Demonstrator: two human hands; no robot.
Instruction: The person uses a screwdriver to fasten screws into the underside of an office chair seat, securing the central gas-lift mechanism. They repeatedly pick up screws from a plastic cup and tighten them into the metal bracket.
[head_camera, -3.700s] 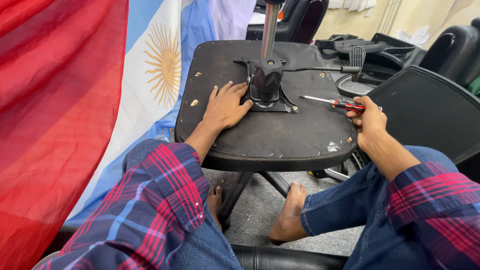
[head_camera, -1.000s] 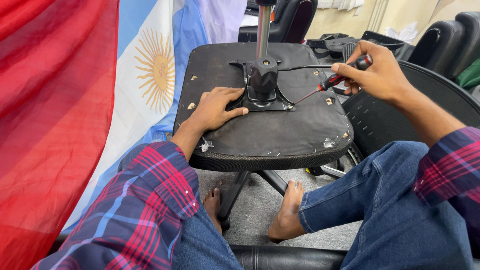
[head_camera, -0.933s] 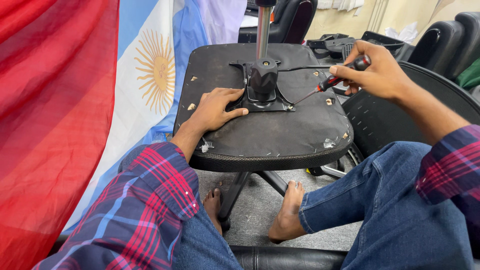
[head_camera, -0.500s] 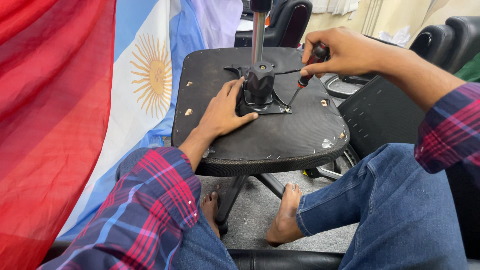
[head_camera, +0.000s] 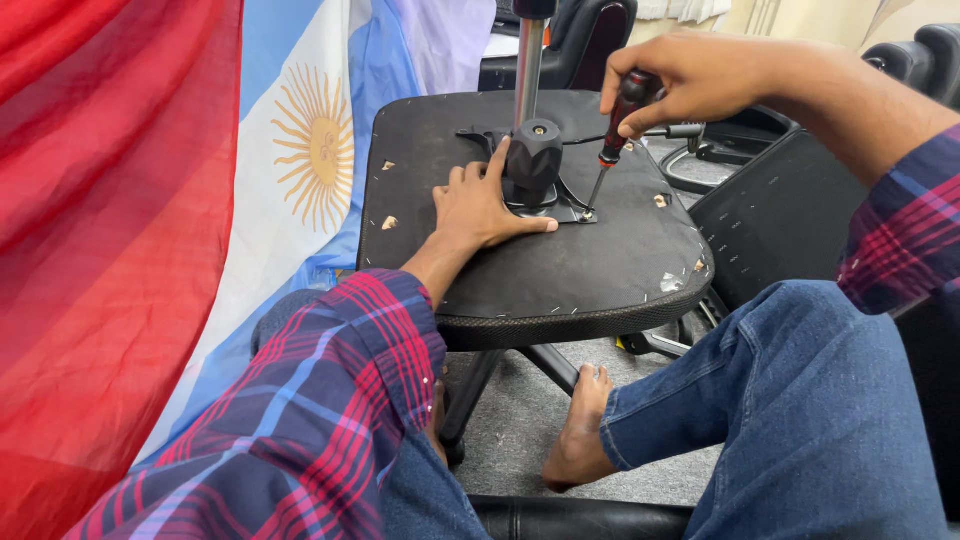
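Right hand (head_camera: 700, 75), upper right of frame, has its fingers clamped on the screwdriver (head_camera: 615, 135) handle; shaft runs steeply down-left, tip on the mounting plate (head_camera: 575, 208). Left hand (head_camera: 485, 205) lies flat, fingers spread, beside it.

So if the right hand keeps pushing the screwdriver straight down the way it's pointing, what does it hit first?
The right hand aims the screwdriver steeply down at the corner of the metal mounting plate. The tip seems already on a screw there, though contact is hard to confirm.
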